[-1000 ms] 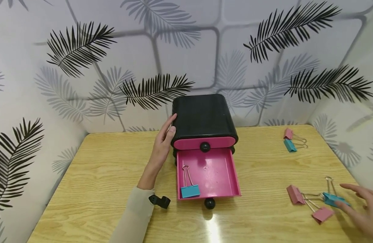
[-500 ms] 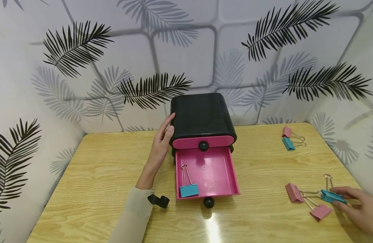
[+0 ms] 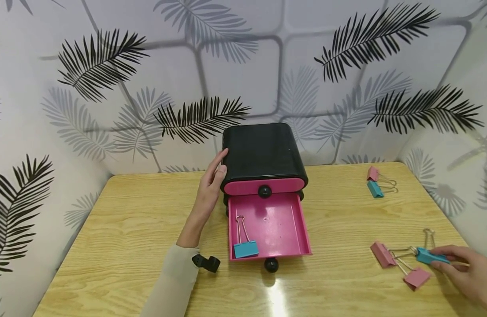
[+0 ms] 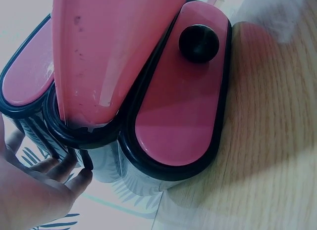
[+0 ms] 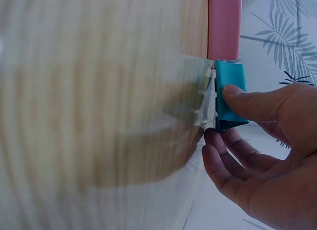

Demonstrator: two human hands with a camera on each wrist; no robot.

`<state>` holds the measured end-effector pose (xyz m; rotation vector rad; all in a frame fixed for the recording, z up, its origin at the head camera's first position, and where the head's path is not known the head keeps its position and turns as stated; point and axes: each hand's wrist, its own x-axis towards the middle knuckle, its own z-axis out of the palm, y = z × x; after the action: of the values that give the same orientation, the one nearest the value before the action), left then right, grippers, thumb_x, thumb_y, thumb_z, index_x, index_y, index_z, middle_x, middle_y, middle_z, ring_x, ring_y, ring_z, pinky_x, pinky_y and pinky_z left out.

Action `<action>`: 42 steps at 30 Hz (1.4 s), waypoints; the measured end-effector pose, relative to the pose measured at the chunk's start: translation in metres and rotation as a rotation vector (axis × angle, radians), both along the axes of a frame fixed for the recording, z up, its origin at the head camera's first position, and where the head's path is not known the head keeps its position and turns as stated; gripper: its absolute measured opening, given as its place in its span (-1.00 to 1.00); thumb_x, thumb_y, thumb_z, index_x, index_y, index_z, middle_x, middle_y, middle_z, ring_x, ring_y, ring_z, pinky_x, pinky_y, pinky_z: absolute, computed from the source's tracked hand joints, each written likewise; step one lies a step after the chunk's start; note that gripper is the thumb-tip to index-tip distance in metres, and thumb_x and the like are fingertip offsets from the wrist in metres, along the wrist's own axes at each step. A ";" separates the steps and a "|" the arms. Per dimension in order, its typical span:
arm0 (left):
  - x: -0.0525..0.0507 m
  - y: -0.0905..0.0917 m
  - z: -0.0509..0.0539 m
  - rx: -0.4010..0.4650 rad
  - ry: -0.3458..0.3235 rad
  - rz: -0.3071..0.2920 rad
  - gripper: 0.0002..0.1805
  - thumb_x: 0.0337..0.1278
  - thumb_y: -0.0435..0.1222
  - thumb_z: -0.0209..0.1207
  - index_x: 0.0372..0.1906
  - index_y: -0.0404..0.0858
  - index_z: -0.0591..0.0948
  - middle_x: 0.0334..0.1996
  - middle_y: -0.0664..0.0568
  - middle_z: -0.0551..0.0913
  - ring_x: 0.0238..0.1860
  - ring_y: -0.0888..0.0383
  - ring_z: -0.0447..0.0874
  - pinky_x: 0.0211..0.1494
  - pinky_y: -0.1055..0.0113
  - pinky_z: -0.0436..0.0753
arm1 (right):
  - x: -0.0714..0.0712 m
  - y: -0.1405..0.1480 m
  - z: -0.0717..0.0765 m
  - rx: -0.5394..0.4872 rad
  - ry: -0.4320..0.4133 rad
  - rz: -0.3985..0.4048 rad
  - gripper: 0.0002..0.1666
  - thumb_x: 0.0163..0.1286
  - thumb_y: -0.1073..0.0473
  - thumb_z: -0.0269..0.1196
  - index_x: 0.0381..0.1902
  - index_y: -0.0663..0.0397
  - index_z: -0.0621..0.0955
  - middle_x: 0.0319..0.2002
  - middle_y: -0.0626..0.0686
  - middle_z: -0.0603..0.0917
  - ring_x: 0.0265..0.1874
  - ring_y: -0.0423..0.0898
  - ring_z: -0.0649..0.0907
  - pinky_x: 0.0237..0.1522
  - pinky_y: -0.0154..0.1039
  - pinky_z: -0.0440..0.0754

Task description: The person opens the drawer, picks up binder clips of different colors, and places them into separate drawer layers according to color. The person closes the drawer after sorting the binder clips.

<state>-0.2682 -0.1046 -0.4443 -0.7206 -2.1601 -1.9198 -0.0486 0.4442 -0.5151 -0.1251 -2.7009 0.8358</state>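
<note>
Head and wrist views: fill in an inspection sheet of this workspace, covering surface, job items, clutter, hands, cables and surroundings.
Surface: wood-grain table, light glare near the front.
Job items: black drawer unit with pink drawer fronts; middle drawer pulled out, one teal binder clip inside. On the right, two pink binder clips lie near the pinched teal clip; farther back, a pink clip and a teal clip.
Clutter: nothing seen.
Left hand: rests against the unit's side; black strap on that sleeve.
Right hand: pinches a teal clip.
Cables: nothing seen.
Surroundings: leaf-patterned walls.
</note>
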 end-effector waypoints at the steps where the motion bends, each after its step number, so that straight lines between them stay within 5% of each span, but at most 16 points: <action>1: 0.000 0.000 0.000 -0.001 -0.002 -0.002 -0.44 0.63 -0.24 -0.12 0.61 -0.07 0.26 0.62 0.03 0.11 0.61 0.11 0.00 0.59 -0.04 0.08 | 0.001 0.000 0.000 -0.010 0.012 0.000 -0.78 0.14 0.56 0.44 -0.23 0.45 0.69 -0.29 -0.66 0.40 -0.40 -0.65 0.45 -0.48 -0.60 0.54; 10: 0.020 0.003 0.030 -0.022 -0.029 -0.005 -0.43 0.59 -0.31 -0.13 0.59 -0.31 0.24 0.60 -0.19 0.11 0.60 -0.01 0.02 0.58 -0.08 0.12 | 0.002 -0.005 0.011 -0.104 0.099 0.045 -0.81 0.18 0.62 0.37 -0.23 0.55 0.63 -0.22 -0.59 0.52 -0.30 -0.73 0.44 -0.40 -0.72 0.48; 12: 0.016 0.002 0.024 -0.014 -0.022 -0.003 -0.43 0.59 -0.29 -0.13 0.59 -0.25 0.25 0.61 -0.11 0.13 0.60 0.04 0.03 0.58 -0.07 0.12 | 0.003 -0.009 0.012 -0.106 0.124 0.053 -0.81 0.18 0.62 0.38 -0.23 0.53 0.64 -0.20 -0.67 0.44 -0.27 -0.74 0.45 -0.37 -0.72 0.48; 18: -0.002 -0.002 0.002 -0.016 0.011 0.003 -0.45 0.62 -0.16 -0.10 0.60 -0.01 0.30 0.59 0.13 0.18 0.58 0.19 0.06 0.57 -0.03 0.14 | 0.000 -0.027 0.019 -0.101 0.196 0.047 -0.76 0.15 0.64 0.38 -0.21 0.46 0.66 -0.19 -0.52 0.47 -0.21 -0.71 0.48 -0.29 -0.74 0.47; 29: 0.000 0.001 0.001 -0.003 0.003 0.005 -0.45 0.62 -0.14 -0.10 0.60 0.02 0.29 0.59 0.16 0.17 0.58 0.19 0.04 0.58 -0.03 0.10 | -0.003 -0.056 0.046 -0.127 0.268 0.112 -0.56 0.02 0.73 0.40 -0.15 0.33 0.72 -0.10 -0.31 0.63 -0.07 -0.57 0.57 -0.08 -0.69 0.50; 42: -0.002 0.002 -0.002 0.002 -0.010 0.019 -0.46 0.63 -0.17 -0.11 0.59 0.00 0.31 0.58 0.15 0.21 0.58 0.17 0.05 0.59 -0.03 0.10 | -0.006 -0.085 0.055 -0.179 0.287 0.200 -0.45 -0.09 0.78 0.42 -0.16 0.27 0.70 -0.07 0.06 0.66 -0.01 -0.46 0.62 -0.05 -0.57 0.57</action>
<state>-0.2704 -0.1029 -0.4460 -0.6888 -2.1622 -1.9198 -0.0541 0.3592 -0.4602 0.2146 -2.3937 1.0640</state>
